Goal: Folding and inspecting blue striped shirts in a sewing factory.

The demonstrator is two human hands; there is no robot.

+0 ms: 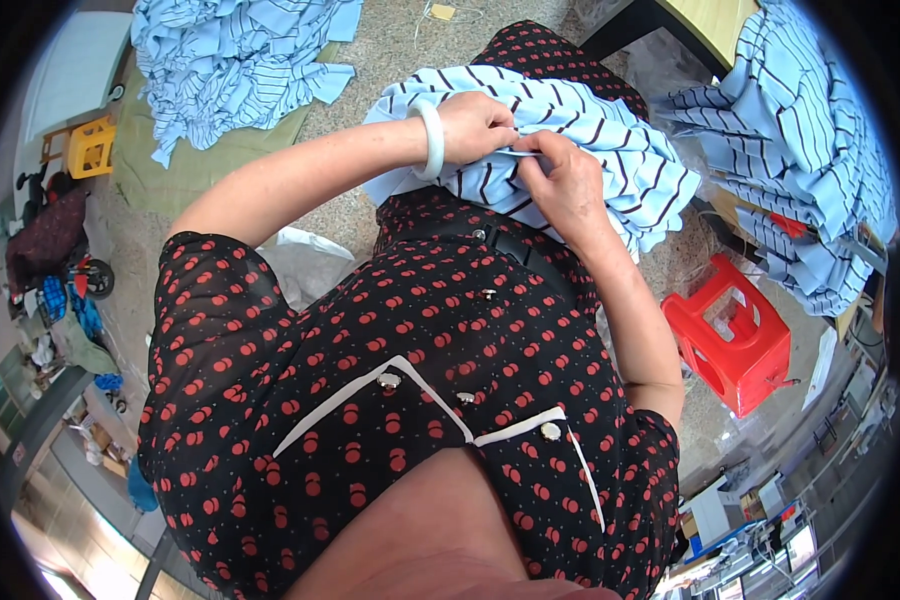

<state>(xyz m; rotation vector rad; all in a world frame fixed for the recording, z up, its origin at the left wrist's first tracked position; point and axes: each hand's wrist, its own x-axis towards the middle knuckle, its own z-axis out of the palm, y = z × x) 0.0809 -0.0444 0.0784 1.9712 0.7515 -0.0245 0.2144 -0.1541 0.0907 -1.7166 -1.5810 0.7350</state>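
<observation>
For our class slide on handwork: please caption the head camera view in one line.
Both hands, left hand and right hand, pinch a light blue striped garment on the lap, beside a red plastic stool.

Pale-blue black-striped garment (580, 140); red plastic stool (730, 335)

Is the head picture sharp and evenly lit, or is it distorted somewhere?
Head view: strong fisheye bending and black corners at the rim; soft, even daylight, no harsh glare; the left hand, right hand and striped cloth are sharp, the rim clutter less clear.
</observation>
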